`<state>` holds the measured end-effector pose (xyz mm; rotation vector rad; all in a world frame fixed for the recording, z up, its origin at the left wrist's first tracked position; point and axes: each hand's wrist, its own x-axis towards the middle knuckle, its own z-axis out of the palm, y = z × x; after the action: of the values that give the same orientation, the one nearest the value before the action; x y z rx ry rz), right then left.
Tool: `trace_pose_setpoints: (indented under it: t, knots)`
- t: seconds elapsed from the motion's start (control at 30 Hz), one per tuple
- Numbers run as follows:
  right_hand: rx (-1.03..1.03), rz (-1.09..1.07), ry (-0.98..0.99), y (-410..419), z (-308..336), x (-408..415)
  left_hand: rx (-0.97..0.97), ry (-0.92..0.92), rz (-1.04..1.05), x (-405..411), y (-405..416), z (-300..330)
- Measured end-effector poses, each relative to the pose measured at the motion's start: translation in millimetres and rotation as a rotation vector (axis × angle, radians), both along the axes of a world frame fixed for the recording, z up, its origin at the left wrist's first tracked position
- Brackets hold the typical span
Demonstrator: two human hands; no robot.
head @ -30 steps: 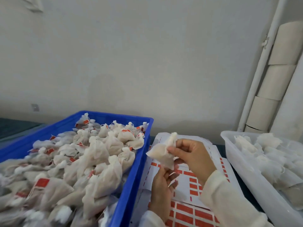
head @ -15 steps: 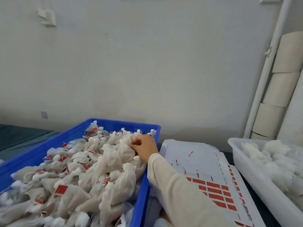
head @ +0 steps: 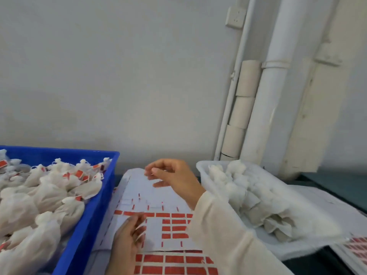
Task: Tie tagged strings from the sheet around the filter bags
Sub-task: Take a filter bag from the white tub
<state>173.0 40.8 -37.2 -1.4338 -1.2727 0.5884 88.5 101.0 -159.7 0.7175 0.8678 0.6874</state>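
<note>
Currently left hand [head: 131, 233] rests flat-fingered on the tag sheet [head: 158, 231], nearest its red tags; right hand [head: 174, 179] hovers farther, loosely curled, empty.

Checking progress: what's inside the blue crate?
The blue crate holds a heap of tied filter bags, many showing red tags. The lower bags and the crate's floor are covered.

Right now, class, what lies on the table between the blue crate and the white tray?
In the head view, the sheet of red tags lies between the blue crate and the white tray, with both hands over it.
</note>
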Motion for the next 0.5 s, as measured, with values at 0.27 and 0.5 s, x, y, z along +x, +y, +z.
trace_pose_setpoints:
  t: [0.27, 0.5]
  knots:
    - [-0.079, -0.59, 0.053, -104.4, -4.7, 154.0, 0.092, 0.041, -0.048, 6.2, 15.3, -18.1]
    - [-0.475, -0.591, -0.052, -95.9, -52.9, 208.8, 0.066, 0.063, -0.076, 5.4, 11.8, -15.2]
